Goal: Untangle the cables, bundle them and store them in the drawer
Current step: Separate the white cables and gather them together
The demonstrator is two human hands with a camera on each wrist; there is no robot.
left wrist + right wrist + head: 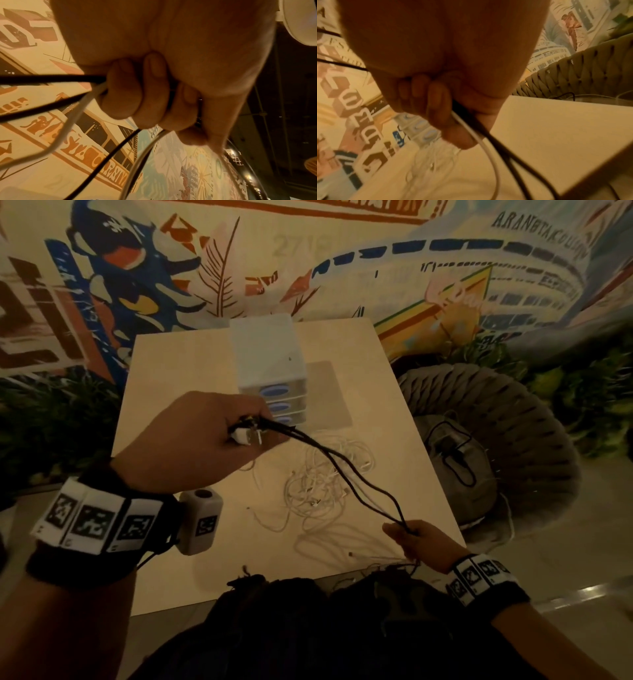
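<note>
A pale, smooth wooden counter carries a loose tangle of thin white cables spread across its middle. Behind the tangle, at the far side, stands a small boxy white plastic drawer unit with three stacked translucent drawers, each with an oval blue handle, all pushed in.

The left hand is raised over the counter's near left, back of the hand up, fingers curled tightly round a bunch of cable ends: a white USB plug with a metal tip juts from the fist beside the thin, round black cable. From the left wrist view, black strands and a white cable leave the closed fingers.

The black cable runs in several slack strands down and rightward to the right hand, held low at the counter's near right edge, which pinches them between thumb and curled fingers; the right wrist view shows a white strand pinched there too.

A grey rope-woven chair stands right of the counter, with a painted mural beyond.
</note>
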